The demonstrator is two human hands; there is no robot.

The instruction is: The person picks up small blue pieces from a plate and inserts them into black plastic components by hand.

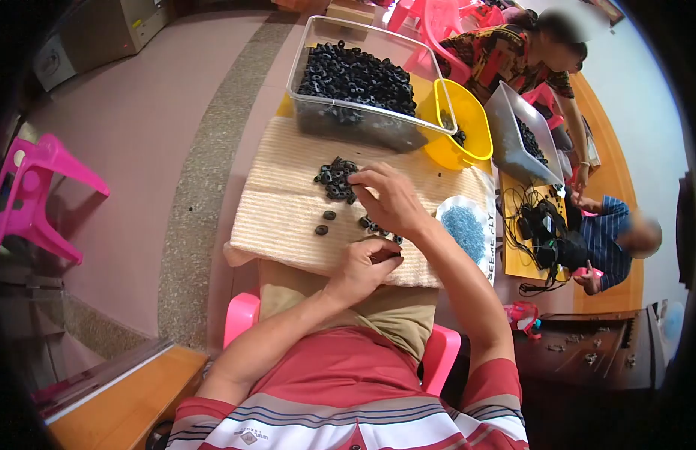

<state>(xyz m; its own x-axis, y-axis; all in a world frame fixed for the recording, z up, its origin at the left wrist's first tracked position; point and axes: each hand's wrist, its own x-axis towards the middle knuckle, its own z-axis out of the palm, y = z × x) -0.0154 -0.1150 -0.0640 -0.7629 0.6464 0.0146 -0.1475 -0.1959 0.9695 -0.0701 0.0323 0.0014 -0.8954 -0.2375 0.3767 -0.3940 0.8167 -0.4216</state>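
Note:
My left hand (pixel 362 268) is near the front of the cloth-covered table, its thumb and fingers curled together; what they hold, if anything, is hidden. Farther forward, my right hand (pixel 395 199) reaches left with fingers apart, its fingertips touching the edge of a pile of small black ring-shaped pieces (pixel 335 178). Two loose black pieces (pixel 322 230) lie left of my hands. A few more black and grey pieces (pixel 366 223) sit under my right hand, partly covered by it. To the right is a white dish (pixel 442 204) of tiny blue beads (pixel 463 231).
A clear plastic bin (pixel 348 135) full of black pieces stands at the back, beside a yellow basin (pixel 479 131). Another bin (pixel 505 120) is farther right. Two people sit at an orange table (pixel 513 259) with tangled black cables (pixel 543 229). A pink stool (pixel 44 195) stands left.

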